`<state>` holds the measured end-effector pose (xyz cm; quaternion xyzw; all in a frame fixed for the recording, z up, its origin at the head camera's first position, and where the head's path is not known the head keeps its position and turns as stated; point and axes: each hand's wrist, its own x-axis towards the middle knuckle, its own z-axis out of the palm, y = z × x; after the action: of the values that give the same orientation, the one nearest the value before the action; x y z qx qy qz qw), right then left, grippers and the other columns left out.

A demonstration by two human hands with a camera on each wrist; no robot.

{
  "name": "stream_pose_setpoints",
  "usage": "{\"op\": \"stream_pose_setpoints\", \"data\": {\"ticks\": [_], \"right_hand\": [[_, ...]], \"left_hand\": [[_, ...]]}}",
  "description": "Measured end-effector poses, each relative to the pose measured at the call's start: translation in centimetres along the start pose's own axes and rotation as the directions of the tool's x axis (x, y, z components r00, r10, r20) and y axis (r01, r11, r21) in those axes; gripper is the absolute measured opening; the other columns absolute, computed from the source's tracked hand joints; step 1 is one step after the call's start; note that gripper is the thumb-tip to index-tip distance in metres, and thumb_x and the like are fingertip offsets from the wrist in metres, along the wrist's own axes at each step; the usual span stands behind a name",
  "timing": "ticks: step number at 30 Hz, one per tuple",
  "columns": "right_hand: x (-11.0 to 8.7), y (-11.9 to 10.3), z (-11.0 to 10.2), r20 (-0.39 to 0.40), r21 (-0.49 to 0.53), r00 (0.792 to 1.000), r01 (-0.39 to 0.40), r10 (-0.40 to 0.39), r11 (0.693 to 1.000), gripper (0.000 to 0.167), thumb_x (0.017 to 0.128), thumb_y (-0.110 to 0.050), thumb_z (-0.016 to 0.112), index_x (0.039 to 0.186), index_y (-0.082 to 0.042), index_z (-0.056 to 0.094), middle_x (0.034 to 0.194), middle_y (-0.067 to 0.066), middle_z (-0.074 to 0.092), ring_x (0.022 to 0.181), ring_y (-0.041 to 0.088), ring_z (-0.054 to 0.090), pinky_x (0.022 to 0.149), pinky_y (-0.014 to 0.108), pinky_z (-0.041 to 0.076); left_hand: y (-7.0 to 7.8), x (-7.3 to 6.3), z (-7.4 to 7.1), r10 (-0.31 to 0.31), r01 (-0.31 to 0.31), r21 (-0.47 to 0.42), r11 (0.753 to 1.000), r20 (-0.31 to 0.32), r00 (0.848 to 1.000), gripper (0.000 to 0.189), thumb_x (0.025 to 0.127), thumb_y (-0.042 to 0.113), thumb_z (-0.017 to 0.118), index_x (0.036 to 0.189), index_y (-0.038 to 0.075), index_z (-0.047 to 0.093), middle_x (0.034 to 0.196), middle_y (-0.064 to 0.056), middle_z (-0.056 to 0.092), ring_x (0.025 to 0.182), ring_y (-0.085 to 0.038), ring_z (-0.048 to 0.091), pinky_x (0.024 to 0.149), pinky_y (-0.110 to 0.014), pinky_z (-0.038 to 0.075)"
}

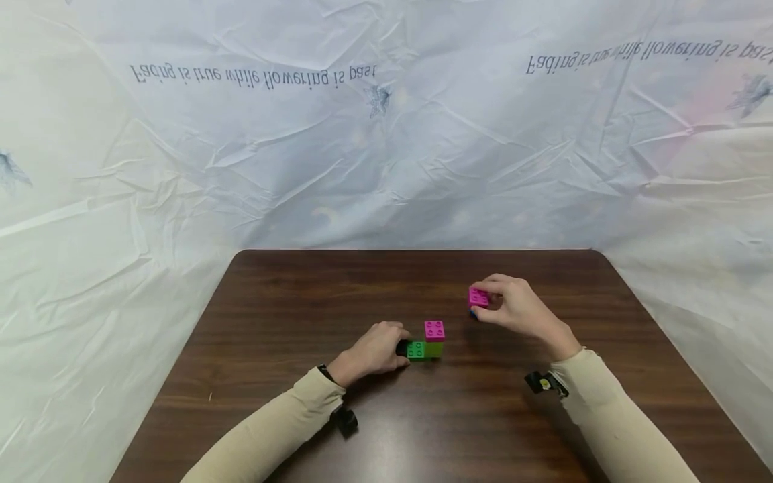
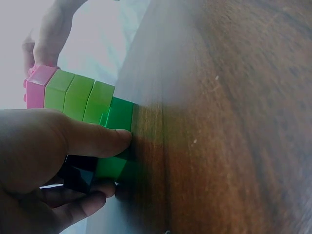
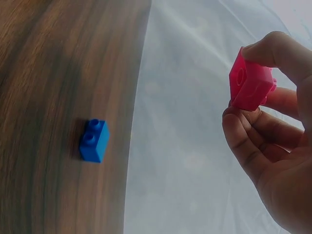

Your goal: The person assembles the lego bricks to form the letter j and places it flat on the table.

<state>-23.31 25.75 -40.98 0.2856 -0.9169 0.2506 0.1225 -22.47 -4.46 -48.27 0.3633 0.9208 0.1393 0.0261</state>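
Note:
My left hand (image 1: 377,345) grips a small build of toy building bricks by its lower end, the thumb on its near side. Low in the build are a green brick (image 1: 415,350) and a black brick (image 2: 80,173), the black one partly hidden by the fingers. Beside them rises a stack of lime-green bricks (image 2: 78,95), topped by a pink brick (image 1: 434,331). Farther back and to the right, my right hand (image 1: 516,305) pinches another pink brick (image 3: 251,80) above the table between thumb and fingers. Its hollow underside partly shows in the right wrist view.
On the table (image 1: 290,288) stands a loose blue brick (image 3: 94,141), studs up, mostly covered by the right hand in the head view. White printed sheeting (image 1: 398,168) hangs behind the table's far edge and along both sides.

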Motion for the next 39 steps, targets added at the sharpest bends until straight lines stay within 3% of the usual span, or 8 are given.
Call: {"op": "stream_pose_setpoints", "data": {"ticks": [8,16,29,39], "right_hand": [[0.7,-1.0,0.4,-0.009,0.015,0.998,0.061,-0.061,0.998,0.032,0.081,-0.023,0.077,0.110,-0.010,0.071,0.096,-0.002,0.064,0.071,0.016,0.058,0.059,0.024,0.047],[1.3,-1.6,0.6,-0.006,0.019,0.995,0.095,-0.095,0.995,0.034,0.082,-0.023,0.077,0.112,-0.009,0.072,0.099,-0.004,0.065,0.071,0.007,0.055,0.059,0.023,0.046],[1.9,-2.7,0.8,0.023,0.068,0.993,0.110,-0.112,0.992,0.034,0.082,-0.021,0.077,0.113,-0.008,0.072,0.102,0.001,0.065,0.072,0.017,0.061,0.059,0.022,0.048],[2.4,-2.9,1.2,0.018,0.065,0.990,0.140,-0.141,0.988,0.032,0.082,-0.022,0.076,0.112,-0.010,0.072,0.102,-0.002,0.065,0.070,0.012,0.057,0.056,0.021,0.044]], "left_hand": [[0.0,-0.1,0.0,-0.013,0.013,-0.002,1.000,0.017,1.000,0.041,0.083,0.030,0.078,0.118,0.011,0.070,0.104,-0.001,0.066,0.092,-0.013,0.064,0.077,-0.025,0.053],[0.1,-0.1,0.1,-0.013,0.014,-0.005,1.000,0.020,1.000,0.040,0.083,0.030,0.078,0.118,0.011,0.070,0.104,-0.001,0.066,0.092,-0.012,0.064,0.077,-0.025,0.053],[0.4,-0.2,-0.2,-0.018,0.018,-0.006,1.000,0.020,1.000,0.040,0.083,0.030,0.078,0.118,0.011,0.070,0.105,-0.001,0.066,0.093,-0.013,0.064,0.077,-0.024,0.053],[0.5,0.0,-0.2,-0.008,0.008,0.010,1.000,0.007,1.000,0.039,0.083,0.030,0.078,0.115,0.010,0.071,0.102,-0.001,0.066,0.090,-0.012,0.064,0.076,-0.024,0.053]]}}
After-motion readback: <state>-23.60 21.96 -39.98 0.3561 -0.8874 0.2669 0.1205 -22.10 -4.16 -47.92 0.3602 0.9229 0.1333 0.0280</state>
